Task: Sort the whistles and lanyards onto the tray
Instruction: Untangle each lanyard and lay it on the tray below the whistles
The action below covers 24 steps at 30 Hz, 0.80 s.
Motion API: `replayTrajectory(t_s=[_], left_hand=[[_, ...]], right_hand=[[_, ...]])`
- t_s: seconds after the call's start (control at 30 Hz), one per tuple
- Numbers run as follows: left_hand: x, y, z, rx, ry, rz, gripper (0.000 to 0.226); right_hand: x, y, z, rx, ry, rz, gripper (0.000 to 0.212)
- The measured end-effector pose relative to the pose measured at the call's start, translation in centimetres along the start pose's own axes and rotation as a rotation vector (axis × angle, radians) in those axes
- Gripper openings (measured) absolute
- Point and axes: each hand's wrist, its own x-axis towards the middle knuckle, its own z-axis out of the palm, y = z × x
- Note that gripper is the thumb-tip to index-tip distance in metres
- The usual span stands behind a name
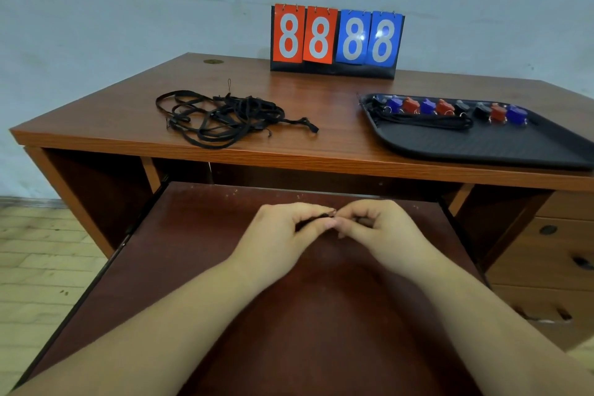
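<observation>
A tangle of black lanyards (pixel 225 116) lies on the left half of the desk top. On the right, a black tray (pixel 482 146) carries a row of several red, blue and black whistles (pixel 445 107) along its far edge, with a bundle of black lanyards (pixel 427 121) laid in front of them. My left hand (pixel 283 228) and my right hand (pixel 379 225) meet fingertip to fingertip over the pull-out shelf, pinching a black lanyard (pixel 316 219) between them. Most of that lanyard is hidden inside my left fist.
A flip scoreboard (pixel 336 40) showing 88 in red and 88 in blue stands at the back of the desk (pixel 321 100). The dark pull-out shelf (pixel 225 267) extends toward me. Drawers (pixel 553 251) sit under the desk at the right.
</observation>
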Motion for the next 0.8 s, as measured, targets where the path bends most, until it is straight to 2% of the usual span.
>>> replayTrajectory(t_s=[0.27,0.37,0.47,0.53,0.6,0.8], left_hand=[[0.4,-0.3,0.3,-0.334,-0.011,-0.241,0.016],[0.6,-0.6,-0.5,-0.297,-0.025,-0.259,0.016],[1.0,-1.1,-1.4,-0.237,-0.007,-0.269,0.015],[1.1,-1.6,-1.9,-0.206,0.008,-0.279,0.012],[1.1,-2.0,-2.3,-0.177,0.011,-0.296,0.006],[1.1,-2.1,-2.2,-0.152,0.011,-0.294,0.014]], right_hand=[[-0.2,-0.5,-0.2,0.106,0.051,0.026,0.024],[-0.2,-0.4,-0.9,0.099,0.018,0.088,0.019],[-0.1,0.3,-1.8,-0.016,-0.044,0.151,0.027],[-0.1,0.9,-2.4,-0.068,-0.055,0.179,0.023],[-0.1,1.4,-2.7,-0.03,-0.039,0.206,0.014],[0.1,1.9,-2.4,0.147,0.071,0.26,0.014]])
